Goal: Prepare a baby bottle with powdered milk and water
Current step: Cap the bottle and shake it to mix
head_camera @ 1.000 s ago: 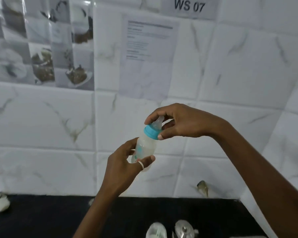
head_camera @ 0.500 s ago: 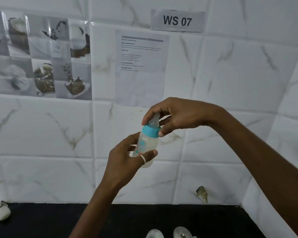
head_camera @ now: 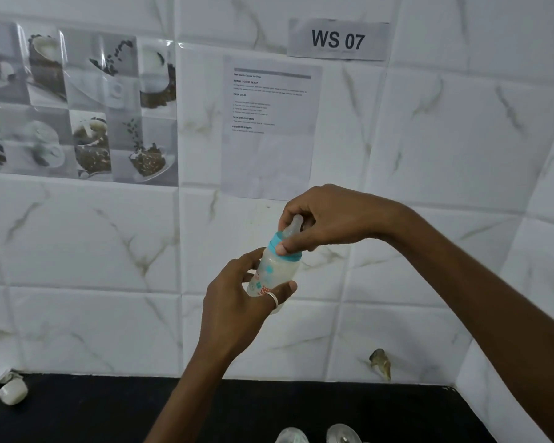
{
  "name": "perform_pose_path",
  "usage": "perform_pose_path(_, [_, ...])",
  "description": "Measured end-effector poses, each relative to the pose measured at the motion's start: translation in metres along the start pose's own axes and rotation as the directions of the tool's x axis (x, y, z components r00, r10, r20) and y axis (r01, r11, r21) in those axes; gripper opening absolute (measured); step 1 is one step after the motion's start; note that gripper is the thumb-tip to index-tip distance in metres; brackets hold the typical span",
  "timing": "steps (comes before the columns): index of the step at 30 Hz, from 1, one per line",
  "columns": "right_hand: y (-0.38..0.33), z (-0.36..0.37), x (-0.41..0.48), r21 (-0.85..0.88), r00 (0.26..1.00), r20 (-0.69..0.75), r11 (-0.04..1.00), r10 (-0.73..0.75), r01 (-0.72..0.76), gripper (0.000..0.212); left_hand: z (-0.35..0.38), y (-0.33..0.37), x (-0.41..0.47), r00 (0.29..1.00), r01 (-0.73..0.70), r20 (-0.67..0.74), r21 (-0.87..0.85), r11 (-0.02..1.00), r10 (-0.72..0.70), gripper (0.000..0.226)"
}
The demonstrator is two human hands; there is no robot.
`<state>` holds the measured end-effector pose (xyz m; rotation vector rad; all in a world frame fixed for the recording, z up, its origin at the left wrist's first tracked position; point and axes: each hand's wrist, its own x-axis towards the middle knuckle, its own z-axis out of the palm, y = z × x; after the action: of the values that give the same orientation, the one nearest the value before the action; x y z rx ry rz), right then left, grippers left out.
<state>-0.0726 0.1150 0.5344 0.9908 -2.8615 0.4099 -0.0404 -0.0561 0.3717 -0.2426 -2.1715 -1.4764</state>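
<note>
Capping | left hand (head_camera: 234,302) grips translucent milky baby bottle (head_camera: 275,271) | right hand (head_camera: 327,223) pinches teal screw collar (head_camera: 283,247) | next: likely firm twist, bottle steady

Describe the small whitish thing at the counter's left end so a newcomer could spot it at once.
Find the black counter below the white tiled wall and follow it to its far left end. There, close to the wall, lies a small whitish rounded piece. Unlike the two round items cut off at the picture's bottom edge, it shows whole and lies far to their left.
</note>
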Motion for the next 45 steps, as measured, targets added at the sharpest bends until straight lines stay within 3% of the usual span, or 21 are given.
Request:
perform_pose_path(6, [-0.009,0.033,0.002,-0.119,0.963,-0.203,0.971,0.178,-0.205,0.065,0.006,0.005,-0.014,0.984,-0.039,-0.163,0.179,0.983,0.069,0.078])
perform_pose_path(10, [-0.008,0.027,-0.002,-0.146,0.961,-0.235,0.972,0.145,-0.182,0.082,-0.002,0.000,-0.012,0.998,-0.031,-0.054,0.087,0.996,0.035,0.086])
perform_pose_path(13, [-0.005,0.008,-0.010,0.006,0.997,-0.076,1.000,0.013,-0.013,0.064,-0.013,-0.007,-0.002,0.994,0.003,0.113,-0.020,1.000,0.000,0.075])
perform_pose_path(16, [-0.002,-0.003,-0.016,0.156,0.986,0.124,0.983,-0.113,0.093,0.050,-0.021,-0.014,0.007,0.970,0.009,0.241,-0.036,0.999,0.000,0.067])
perform_pose_path(19, [-0.002,-0.004,-0.017,0.129,0.969,0.175,0.980,-0.175,0.154,0.054,-0.024,-0.017,0.013,0.953,0.034,0.303,-0.053,0.998,-0.016,0.065])
perform_pose_path(24, [-0.001,0.006,-0.017,0.107,0.967,0.160,0.977,-0.199,0.183,0.042,-0.023,-0.019,0.014,0.937,0.053,0.348,-0.094,0.994,-0.017,0.056])
perform_pose_path(29, [0.004,0.015,-0.013,0.062,0.986,0.093,0.989,-0.140,0.135,0.031,-0.016,-0.023,0.007,0.956,0.035,0.293,-0.079,0.996,-0.011,0.065])
perform_pose_path(33, [0.007,0.024,-0.011,-0.034,0.996,-0.053,0.997,-0.066,0.064,0.026,-0.001,-0.020,-0.006,0.995,-0.053,0.083,0.012,0.999,0.051,0.070])
perform_pose_path(38, [0.010,0.041,-0.007,-0.078,0.986,-0.162,0.995,0.048,-0.062,0.033,0.018,-0.018,-0.019,0.979,-0.139,-0.114,0.221,0.965,0.167,0.077])
perform_pose_path(41, [0.013,0.045,-0.009,-0.080,0.983,-0.173,0.994,0.065,-0.080,0.040,0.019,-0.020,-0.020,0.986,-0.125,-0.084,0.180,0.976,0.142,0.079])
perform_pose_path(45, [0.015,0.040,-0.017,0.049,0.998,-0.053,0.999,-0.014,0.017,0.051,0.004,-0.023,-0.007,0.990,-0.043,0.133,-0.063,0.997,0.051,0.059])
